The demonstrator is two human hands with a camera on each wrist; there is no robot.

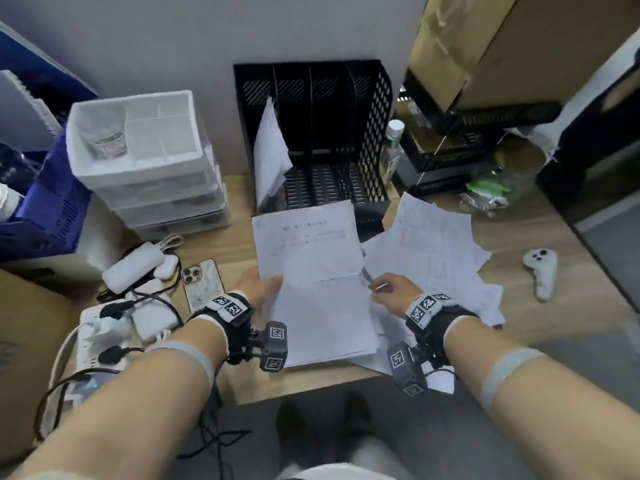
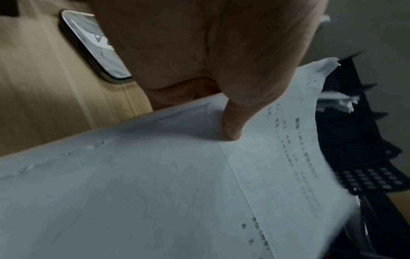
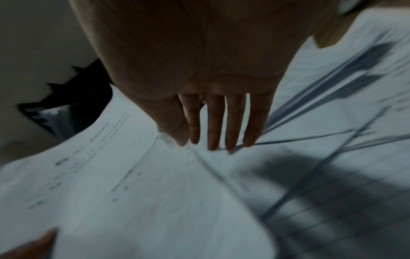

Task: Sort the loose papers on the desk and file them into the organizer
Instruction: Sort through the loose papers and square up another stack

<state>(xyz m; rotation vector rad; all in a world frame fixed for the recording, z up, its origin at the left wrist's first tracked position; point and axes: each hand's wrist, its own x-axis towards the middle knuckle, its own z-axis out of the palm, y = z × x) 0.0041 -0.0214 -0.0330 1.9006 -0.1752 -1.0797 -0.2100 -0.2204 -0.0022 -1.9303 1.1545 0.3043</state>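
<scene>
Desk (image 1: 519, 237) wooden, wall behind; left fingers (image 2: 230, 126) pinch sheet (image 1: 311, 271), right fingers (image 3: 213, 122) straight.

My count: one black organizer (image 1: 346, 133) with four slots, one phone (image 1: 202, 284), one white drawer unit (image 1: 152, 168), one bottle (image 1: 393, 147), two hands of mine.

Head overhead; wrists close, sharing sheet (image 1: 311, 271).

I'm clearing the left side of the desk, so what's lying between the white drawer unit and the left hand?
In the head view, a white power bank, an earbud case and a phone lie between the drawer unit and the left hand.
</scene>
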